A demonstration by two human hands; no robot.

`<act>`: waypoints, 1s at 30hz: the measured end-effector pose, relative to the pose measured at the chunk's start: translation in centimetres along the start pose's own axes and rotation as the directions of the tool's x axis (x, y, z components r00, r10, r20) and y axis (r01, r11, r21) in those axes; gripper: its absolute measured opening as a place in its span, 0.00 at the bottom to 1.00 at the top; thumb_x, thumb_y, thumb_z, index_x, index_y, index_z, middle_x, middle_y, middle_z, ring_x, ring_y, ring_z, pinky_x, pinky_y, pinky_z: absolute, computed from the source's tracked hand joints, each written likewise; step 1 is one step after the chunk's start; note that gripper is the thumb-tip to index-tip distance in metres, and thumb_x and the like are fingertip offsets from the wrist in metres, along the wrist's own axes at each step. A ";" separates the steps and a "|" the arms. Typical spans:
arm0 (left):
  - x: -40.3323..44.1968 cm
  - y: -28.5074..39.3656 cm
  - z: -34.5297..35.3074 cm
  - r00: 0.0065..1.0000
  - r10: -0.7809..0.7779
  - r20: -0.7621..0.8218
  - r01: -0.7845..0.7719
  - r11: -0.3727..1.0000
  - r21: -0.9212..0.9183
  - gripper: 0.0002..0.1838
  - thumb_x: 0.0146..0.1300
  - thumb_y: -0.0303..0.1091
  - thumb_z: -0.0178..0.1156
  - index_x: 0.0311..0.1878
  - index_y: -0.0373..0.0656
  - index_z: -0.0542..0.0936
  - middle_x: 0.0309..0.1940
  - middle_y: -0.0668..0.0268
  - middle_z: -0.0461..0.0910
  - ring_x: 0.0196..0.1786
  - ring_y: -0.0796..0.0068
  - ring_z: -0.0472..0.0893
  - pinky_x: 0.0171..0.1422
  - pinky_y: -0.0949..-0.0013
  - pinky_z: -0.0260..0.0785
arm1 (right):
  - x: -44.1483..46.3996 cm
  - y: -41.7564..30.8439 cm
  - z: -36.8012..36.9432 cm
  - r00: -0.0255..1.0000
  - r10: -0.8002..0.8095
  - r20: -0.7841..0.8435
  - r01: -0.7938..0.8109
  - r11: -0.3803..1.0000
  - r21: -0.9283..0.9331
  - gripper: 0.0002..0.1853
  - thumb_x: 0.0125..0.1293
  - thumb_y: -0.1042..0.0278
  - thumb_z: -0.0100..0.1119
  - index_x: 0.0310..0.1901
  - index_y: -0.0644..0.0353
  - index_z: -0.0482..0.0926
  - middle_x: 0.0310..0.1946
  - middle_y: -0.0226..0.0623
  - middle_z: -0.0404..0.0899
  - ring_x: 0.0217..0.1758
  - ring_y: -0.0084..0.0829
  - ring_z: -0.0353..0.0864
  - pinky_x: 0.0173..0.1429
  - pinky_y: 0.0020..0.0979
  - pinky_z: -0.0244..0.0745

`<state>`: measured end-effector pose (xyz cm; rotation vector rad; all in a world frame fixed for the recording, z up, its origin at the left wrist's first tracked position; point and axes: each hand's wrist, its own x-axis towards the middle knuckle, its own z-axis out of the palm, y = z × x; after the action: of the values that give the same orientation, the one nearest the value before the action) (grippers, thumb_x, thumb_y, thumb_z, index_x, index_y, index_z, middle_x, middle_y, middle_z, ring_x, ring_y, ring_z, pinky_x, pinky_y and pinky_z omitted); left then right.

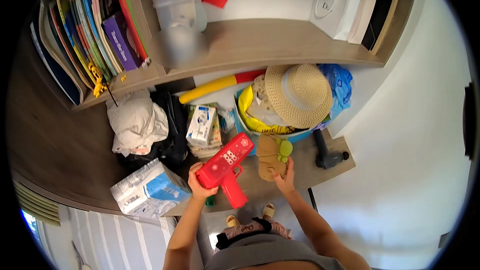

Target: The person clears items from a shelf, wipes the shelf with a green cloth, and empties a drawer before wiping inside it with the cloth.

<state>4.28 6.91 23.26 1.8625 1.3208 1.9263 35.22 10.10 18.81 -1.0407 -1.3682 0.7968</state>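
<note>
My left hand [200,182] is wrapped round the rear end of a red toy gun [226,162] with white markings, its handle pointing down toward me. To its right, my right hand [285,177] grips the lower edge of a brown plush item [270,157] that has a small green figure [284,148] on it. Both things are held over the wooden surface. Just behind them stands a light blue basket [256,142] with a woven straw hat [299,95] and a yellow bag on top. The fingertips behind the toy gun are partly hidden.
A white and blue package [150,190] lies at the left front, near crumpled pale cloth [136,122]. A small white box [201,125] tops a stack of books. A black massage gun [330,156] is at the right. Overhead, a shelf [250,45] holds books and paper bags.
</note>
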 end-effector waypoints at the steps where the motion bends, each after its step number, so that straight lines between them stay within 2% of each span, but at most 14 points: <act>1: 1.4 1.1 0.0 0.998 0.038 -0.045 -0.040 0.997 -0.060 0.46 0.36 0.65 0.71 0.47 0.33 0.69 0.43 0.51 0.75 0.46 0.56 0.77 0.53 0.59 0.70 | 1.0 -1.0 -0.1 0.999 -0.037 -0.035 0.038 0.999 0.033 0.49 0.54 0.42 0.65 0.67 0.64 0.51 0.56 0.46 0.69 0.57 0.38 0.72 0.60 0.35 0.67; 4: 5.4 5.6 1.3 0.964 -0.006 -0.267 -0.050 0.978 -0.203 0.54 0.34 0.74 0.68 0.49 0.32 0.66 0.43 0.51 0.73 0.45 0.59 0.76 0.53 0.58 0.69 | 3.7 -5.0 -0.5 0.984 -0.111 -0.142 0.128 0.985 0.113 0.51 0.53 0.42 0.66 0.68 0.64 0.49 0.61 0.43 0.62 0.62 0.36 0.65 0.64 0.35 0.62; 6: 7.2 6.6 2.2 0.957 -0.093 -0.276 -0.034 0.906 -0.422 0.51 0.40 0.68 0.68 0.55 0.34 0.63 0.49 0.53 0.70 0.51 0.60 0.74 0.57 0.58 0.68 | 5.6 -8.3 -0.8 0.967 -0.127 -0.219 0.162 0.975 0.149 0.52 0.53 0.43 0.67 0.68 0.64 0.48 0.62 0.43 0.59 0.64 0.36 0.62 0.66 0.35 0.58; 8: 8.2 6.2 3.1 0.959 -0.185 -0.217 -0.022 0.712 -0.702 0.48 0.46 0.62 0.68 0.60 0.36 0.61 0.56 0.55 0.67 0.58 0.61 0.72 0.62 0.58 0.67 | 7.7 -11.8 -1.5 0.926 -0.286 -0.245 0.330 0.930 0.163 0.51 0.53 0.47 0.67 0.68 0.65 0.47 0.62 0.43 0.58 0.65 0.36 0.60 0.67 0.36 0.57; 10: 13.4 10.0 4.2 0.953 -0.146 -0.266 -0.070 0.747 -0.661 0.44 0.49 0.46 0.71 0.63 0.37 0.58 0.57 0.56 0.67 0.60 0.65 0.70 0.64 0.61 0.64 | 10.6 -14.8 -2.1 0.861 -0.428 -0.275 0.464 0.883 0.076 0.49 0.53 0.53 0.67 0.68 0.65 0.47 0.62 0.44 0.58 0.66 0.36 0.60 0.68 0.36 0.57; 11: 16.2 13.4 5.1 0.916 -0.134 -0.378 -0.055 0.892 -0.449 0.42 0.49 0.36 0.73 0.61 0.36 0.57 0.52 0.56 0.68 0.58 0.66 0.70 0.63 0.62 0.64 | 12.3 -16.2 -2.3 0.822 -0.493 -0.284 0.509 0.861 -0.019 0.48 0.54 0.57 0.66 0.69 0.65 0.47 0.62 0.45 0.58 0.65 0.37 0.60 0.68 0.36 0.57; 13: 21.1 18.0 6.8 0.911 0.069 -0.407 -0.179 0.954 -0.240 0.41 0.47 0.30 0.73 0.59 0.36 0.57 0.50 0.57 0.69 0.55 0.69 0.71 0.60 0.65 0.65 | 15.4 -20.5 -3.2 0.796 -0.561 -0.226 0.555 0.826 -0.097 0.48 0.56 0.52 0.63 0.70 0.66 0.47 0.65 0.45 0.57 0.68 0.38 0.58 0.70 0.39 0.53; 15: 24.7 19.4 9.4 0.898 -0.013 -0.440 -0.098 0.969 -0.228 0.39 0.47 0.34 0.74 0.56 0.35 0.59 0.47 0.56 0.70 0.50 0.70 0.72 0.55 0.65 0.67 | 18.1 -24.3 -3.3 0.808 -0.540 -0.235 0.558 0.830 0.012 0.42 0.56 0.64 0.62 0.68 0.65 0.50 0.63 0.47 0.59 0.65 0.38 0.63 0.67 0.38 0.60; 18: 29.0 19.5 11.0 0.894 -0.164 -0.417 0.070 0.971 -0.231 0.36 0.47 0.41 0.75 0.49 0.32 0.64 0.46 0.52 0.70 0.50 0.66 0.73 0.54 0.65 0.67 | 21.7 -26.1 -3.7 0.882 -0.407 -0.239 0.440 0.892 0.104 0.39 0.57 0.64 0.62 0.66 0.67 0.52 0.61 0.48 0.62 0.62 0.38 0.66 0.64 0.36 0.63; 21: 30.9 17.8 12.7 0.915 -0.092 -0.394 0.096 0.995 -0.009 0.36 0.46 0.44 0.75 0.48 0.31 0.66 0.45 0.50 0.71 0.48 0.60 0.74 0.53 0.62 0.67 | 24.5 -26.1 -3.8 0.864 -0.442 -0.241 0.462 0.887 0.029 0.39 0.57 0.63 0.63 0.66 0.65 0.54 0.56 0.51 0.69 0.57 0.40 0.73 0.60 0.37 0.68; 22: 31.2 17.2 13.3 0.909 -0.018 -0.415 0.057 0.995 0.081 0.36 0.45 0.45 0.75 0.48 0.31 0.67 0.44 0.49 0.71 0.47 0.54 0.75 0.52 0.58 0.68 | 25.3 -26.2 -4.0 0.868 -0.446 -0.217 0.454 0.891 -0.016 0.38 0.57 0.62 0.63 0.65 0.64 0.55 0.54 0.52 0.71 0.55 0.41 0.75 0.58 0.37 0.69; 27: 31.6 17.0 14.3 0.896 0.036 -0.442 0.130 0.932 0.340 0.36 0.44 0.48 0.75 0.45 0.30 0.68 0.42 0.48 0.72 0.47 0.48 0.75 0.50 0.55 0.69 | 28.3 -27.3 -4.4 0.885 -0.452 -0.111 0.419 0.877 -0.235 0.35 0.57 0.56 0.62 0.63 0.59 0.59 0.44 0.56 0.78 0.47 0.50 0.80 0.51 0.41 0.73; 29: 31.9 16.7 13.9 0.898 -0.003 -0.440 0.209 0.883 0.420 0.36 0.45 0.50 0.74 0.46 0.30 0.69 0.42 0.47 0.75 0.46 0.48 0.75 0.52 0.56 0.68 | 29.6 -27.6 -4.5 0.906 -0.420 -0.056 0.388 0.875 -0.288 0.36 0.56 0.52 0.61 0.62 0.59 0.60 0.44 0.57 0.78 0.48 0.52 0.79 0.51 0.42 0.73; 30: 32.0 16.3 13.7 0.902 0.052 -0.430 0.175 0.865 0.471 0.36 0.45 0.49 0.74 0.46 0.30 0.70 0.41 0.47 0.75 0.46 0.48 0.75 0.52 0.56 0.68 | 30.3 -27.7 -4.4 0.915 -0.403 -0.029 0.374 0.872 -0.315 0.36 0.56 0.50 0.61 0.62 0.59 0.60 0.44 0.57 0.78 0.48 0.53 0.79 0.51 0.42 0.72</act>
<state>16.62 24.26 55.23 1.5792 2.1722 2.1977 38.58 27.26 56.25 -0.9740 -1.5842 0.2368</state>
